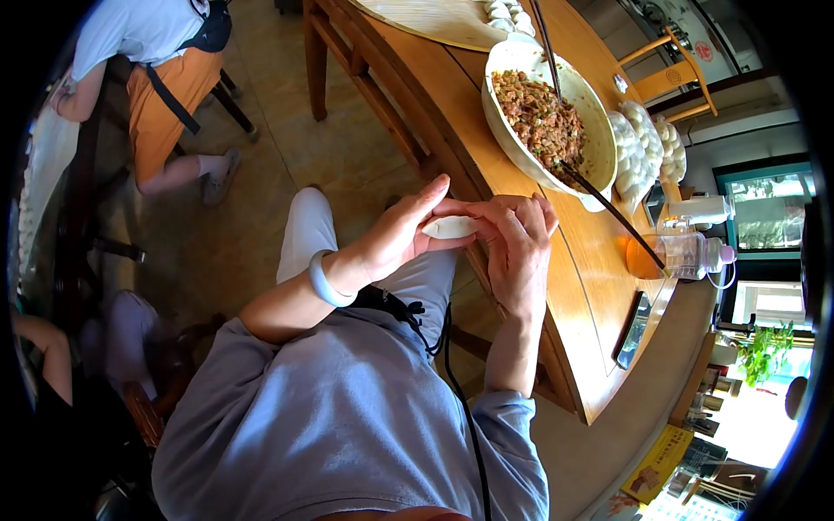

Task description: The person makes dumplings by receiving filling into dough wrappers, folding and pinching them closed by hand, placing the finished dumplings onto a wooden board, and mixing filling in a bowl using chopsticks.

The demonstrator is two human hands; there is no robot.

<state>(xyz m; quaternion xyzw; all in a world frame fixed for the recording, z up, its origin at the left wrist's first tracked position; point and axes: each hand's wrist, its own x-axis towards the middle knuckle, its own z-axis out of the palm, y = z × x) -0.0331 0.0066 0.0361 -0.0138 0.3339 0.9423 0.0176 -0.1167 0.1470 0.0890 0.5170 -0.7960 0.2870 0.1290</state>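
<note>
A white dumpling (pixel 450 227) is pinched between my two hands above my lap, near the table's edge. My left hand (pixel 393 233), with a pale bangle on the wrist, holds one end of it, its thumb raised. At the other end, the bent fingers of my right hand (pixel 519 243) press on the dough. Beyond them on the table stands a large white bowl (pixel 599 143) of minced filling (pixel 540 122). A pair of dark chopsticks (pixel 618 213) lies across it, one reaching out at each side.
A round tray (pixel 426 19) with several dumplings (pixel 508 16) lies on the wooden table (pixel 569 286). Bagged white items (pixel 637 148), a drink bottle (pixel 682 256) and a phone (pixel 632 330) are also there. Another person (pixel 174 78) in orange shorts is at the upper left.
</note>
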